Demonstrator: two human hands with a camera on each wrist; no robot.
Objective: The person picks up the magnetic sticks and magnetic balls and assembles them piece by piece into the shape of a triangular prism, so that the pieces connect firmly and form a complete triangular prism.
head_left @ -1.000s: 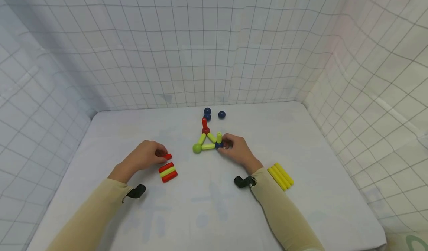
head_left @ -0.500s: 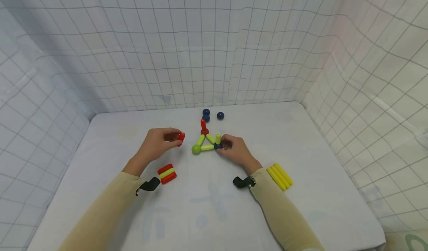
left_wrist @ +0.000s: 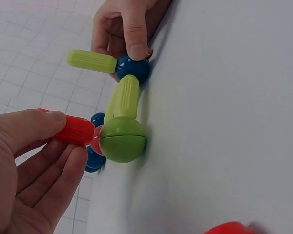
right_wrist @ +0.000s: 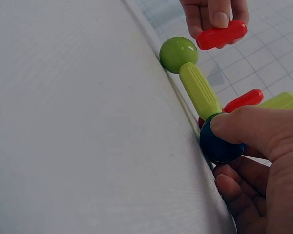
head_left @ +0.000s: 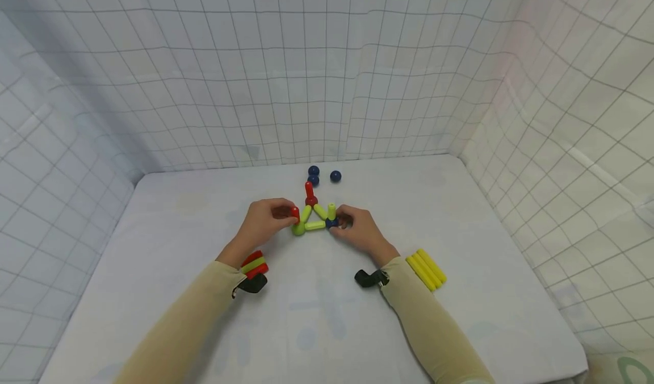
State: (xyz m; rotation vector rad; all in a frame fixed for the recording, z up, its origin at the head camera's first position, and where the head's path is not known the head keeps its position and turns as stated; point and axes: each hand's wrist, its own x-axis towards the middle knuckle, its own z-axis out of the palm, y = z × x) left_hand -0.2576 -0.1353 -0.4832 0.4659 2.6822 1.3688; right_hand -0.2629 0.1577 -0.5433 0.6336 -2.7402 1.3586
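Observation:
My left hand (head_left: pixel 263 222) pinches a short red rod (left_wrist: pixel 78 130) between thumb and fingers. It holds the rod upright close over the green ball (left_wrist: pixel 122 141), the left corner of a triangle of lime rods (head_left: pixel 315 225) lying on the table. In the right wrist view a small gap shows between rod and ball. The thumb and fingers of my right hand (head_left: pixel 360 230) grip the dark blue ball (right_wrist: pixel 219 141) at the right corner, from which a lime rod (head_left: pixel 332 211) stands up. At the far corner, another red rod (head_left: pixel 309 190) rises from a red ball (head_left: pixel 311 201).
Several loose dark blue balls (head_left: pixel 335 176) lie behind the triangle. Yellow rods (head_left: pixel 426 270) lie side by side near the right forearm. Red and lime rods (head_left: pixel 255 266) sit by the left wrist, partly covered by it. Gridded cloth walls (head_left: pixel 306 88) enclose the white table (head_left: pixel 327 327).
My left hand has picked the red rod up from the table, carried it right, and turned it upright over the green ball. My right hand has stayed on the blue ball.

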